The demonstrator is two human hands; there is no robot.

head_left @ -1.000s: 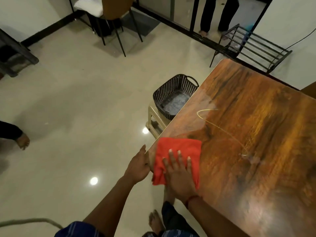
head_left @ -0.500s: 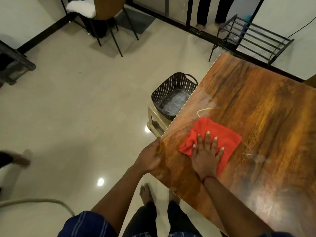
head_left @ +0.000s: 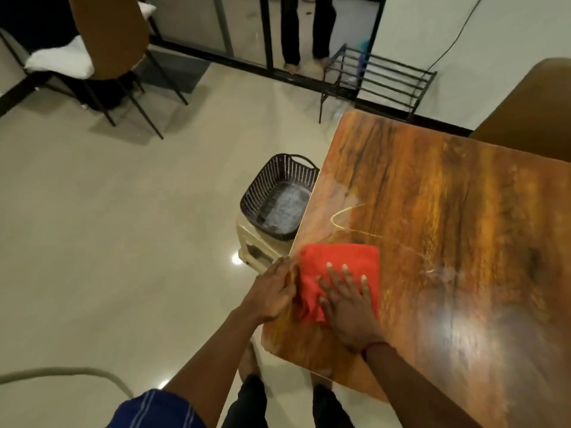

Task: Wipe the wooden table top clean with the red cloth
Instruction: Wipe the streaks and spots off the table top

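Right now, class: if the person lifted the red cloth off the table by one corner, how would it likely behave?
The red cloth would probably droop limply: it already bunches into folds near the table edge. It likely weighs little, being thin and flat under the right hand. It probably slides easily, since the tabletop looks glossy.

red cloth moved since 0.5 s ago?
Yes. The red cloth has slid back toward the table's left edge, next to the left hand, under the right hand.
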